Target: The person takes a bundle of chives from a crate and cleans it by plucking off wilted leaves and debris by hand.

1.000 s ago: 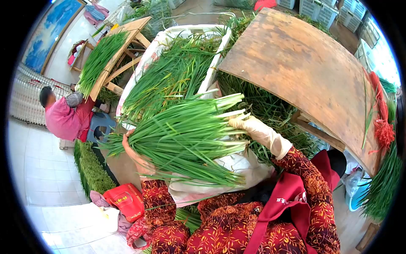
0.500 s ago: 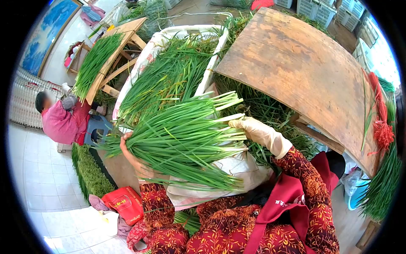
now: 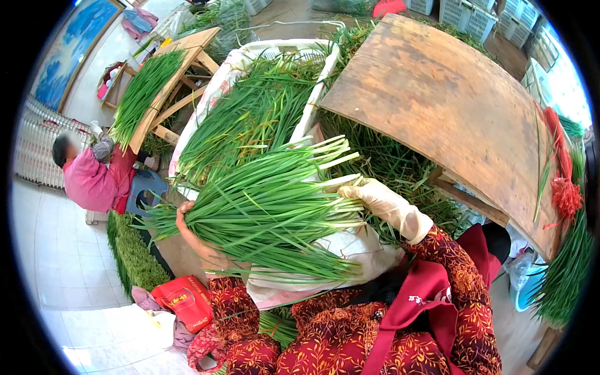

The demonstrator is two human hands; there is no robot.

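Note:
My bare left hand (image 3: 201, 240) is wrapped round the leafy end of a bunch of garlic chives (image 3: 269, 206), which fans out over a white sack (image 3: 362, 250) on my lap. At the pale stalk ends, my gloved right hand (image 3: 378, 199) has its thumb and fingers closed on a few of the chive stalks. The rest of the stalk ends spread loose above and below those fingers. Behind the bunch, a white crate (image 3: 306, 115) lined with sacking holds many more chives (image 3: 256, 109).
A tilted wooden board (image 3: 431, 106) stands at the right, with red ties (image 3: 565, 194) hanging at its edge. Loose leaves (image 3: 394, 162) lie under it. On the left, a person in pink (image 3: 94, 178) sits by a chive-covered wooden stand (image 3: 162, 94). A red bag (image 3: 184, 303) lies nearby.
My right hand has moved slightly down along the stalk ends, and its fingers have closed further over them. The left hand keeps its hold in nearly the same place.

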